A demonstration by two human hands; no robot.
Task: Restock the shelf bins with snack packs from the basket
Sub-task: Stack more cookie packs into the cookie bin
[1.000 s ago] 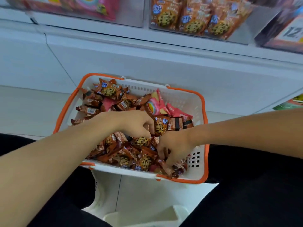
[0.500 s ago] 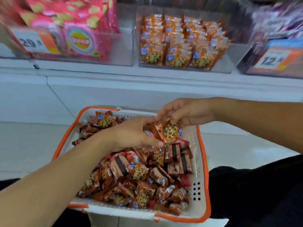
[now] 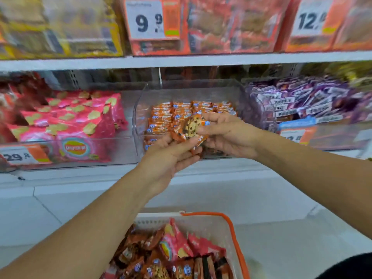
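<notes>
Both hands are raised in front of the clear middle shelf bin, which holds rows of orange cookie packs. My left hand and my right hand together grip a small bunch of orange cookie packs, the top one showing a chocolate-chip cookie. The white basket with an orange rim sits below at the bottom edge, filled with several brown cookie packs and a few pink packs.
A bin of pink chip bags stands left of the cookie bin, a bin of purple packs to its right. The upper shelf carries red and yellow packages with price tags. White shelf base and floor lie below.
Both hands lifted from the basket up to the cookie bin, carrying cookie packs. The view tilted upward, so the basket dropped to the bottom edge.
</notes>
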